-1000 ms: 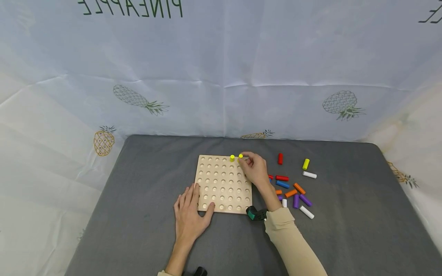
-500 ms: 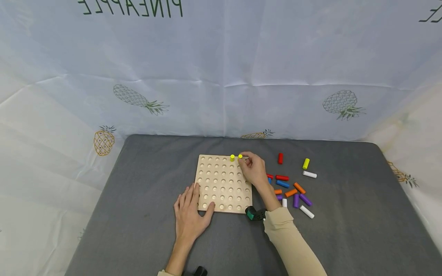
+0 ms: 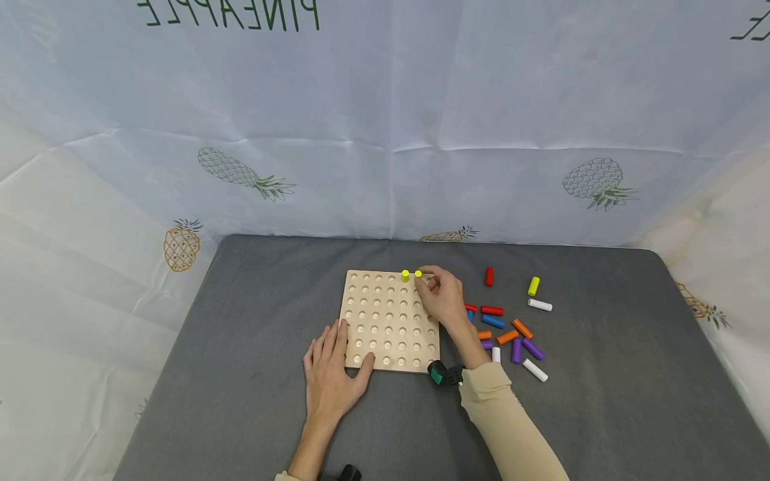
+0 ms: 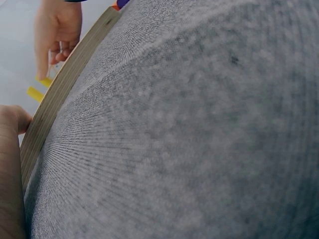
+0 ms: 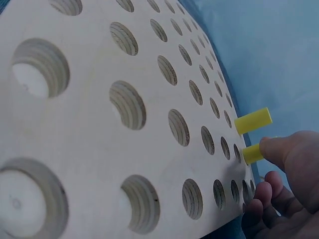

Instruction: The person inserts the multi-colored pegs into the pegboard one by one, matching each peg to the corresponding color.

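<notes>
A pale wooden pegboard [image 3: 381, 321] with rows of round holes lies on the grey table. My right hand [image 3: 442, 294] is at its far right corner and pinches a yellow peg [image 3: 418, 274] between thumb and forefinger. In the right wrist view this yellow peg [image 5: 253, 154] stands at a hole in the far row, its outer end covered by the thumb. Just left of it, a second yellow peg [image 3: 405, 276] stands upright in the same row. My left hand [image 3: 331, 377] rests along the board's near left corner, fingers straight, with the thumb on the front edge.
Right of the board lie loose pegs: several red [image 3: 492, 310], orange [image 3: 507, 337], purple [image 3: 532, 349] and white [image 3: 535, 370] ones, blue ones [image 3: 493, 321] and a yellow one [image 3: 533, 286]. My right forearm hides part of the pile. A printed cloth [image 3: 337, 200] hangs behind the table.
The pinched yellow peg stands very slightly lower and further left than a second ago, with my right hand shifted a little left. My left hand and the board have not moved.
</notes>
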Action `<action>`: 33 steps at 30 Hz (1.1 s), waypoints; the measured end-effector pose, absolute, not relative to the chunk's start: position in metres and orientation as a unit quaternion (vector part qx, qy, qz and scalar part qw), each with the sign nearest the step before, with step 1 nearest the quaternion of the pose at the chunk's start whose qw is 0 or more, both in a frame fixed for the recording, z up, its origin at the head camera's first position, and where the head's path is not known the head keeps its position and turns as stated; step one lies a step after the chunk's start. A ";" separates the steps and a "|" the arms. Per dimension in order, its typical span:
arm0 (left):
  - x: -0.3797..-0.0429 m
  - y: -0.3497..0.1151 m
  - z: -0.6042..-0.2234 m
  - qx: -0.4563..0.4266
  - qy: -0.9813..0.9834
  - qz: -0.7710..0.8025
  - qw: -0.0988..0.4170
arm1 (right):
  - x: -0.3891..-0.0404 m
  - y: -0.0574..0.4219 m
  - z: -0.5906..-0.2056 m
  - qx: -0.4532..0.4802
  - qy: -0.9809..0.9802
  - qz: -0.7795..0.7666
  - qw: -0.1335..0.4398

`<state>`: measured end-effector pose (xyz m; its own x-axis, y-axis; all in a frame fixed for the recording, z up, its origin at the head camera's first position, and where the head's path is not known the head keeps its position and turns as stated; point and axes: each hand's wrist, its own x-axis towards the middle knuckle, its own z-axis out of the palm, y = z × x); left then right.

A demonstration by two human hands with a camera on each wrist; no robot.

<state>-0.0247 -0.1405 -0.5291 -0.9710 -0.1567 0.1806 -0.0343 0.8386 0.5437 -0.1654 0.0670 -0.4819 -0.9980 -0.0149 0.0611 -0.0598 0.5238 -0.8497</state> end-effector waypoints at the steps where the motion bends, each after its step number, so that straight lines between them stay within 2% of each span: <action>1: -0.025 -0.140 -0.529 0.050 -0.952 -0.280 0.110 | -0.165 0.067 -0.482 0.020 -0.874 0.485 0.023; 16: -0.025 -0.141 -0.529 0.047 -0.953 -0.278 0.110 | -0.167 0.089 -0.487 0.022 -0.878 0.473 0.066; 33: -0.024 -0.142 -0.531 0.045 -0.954 -0.275 0.113 | -0.171 0.138 -0.487 -0.035 -0.892 0.438 0.103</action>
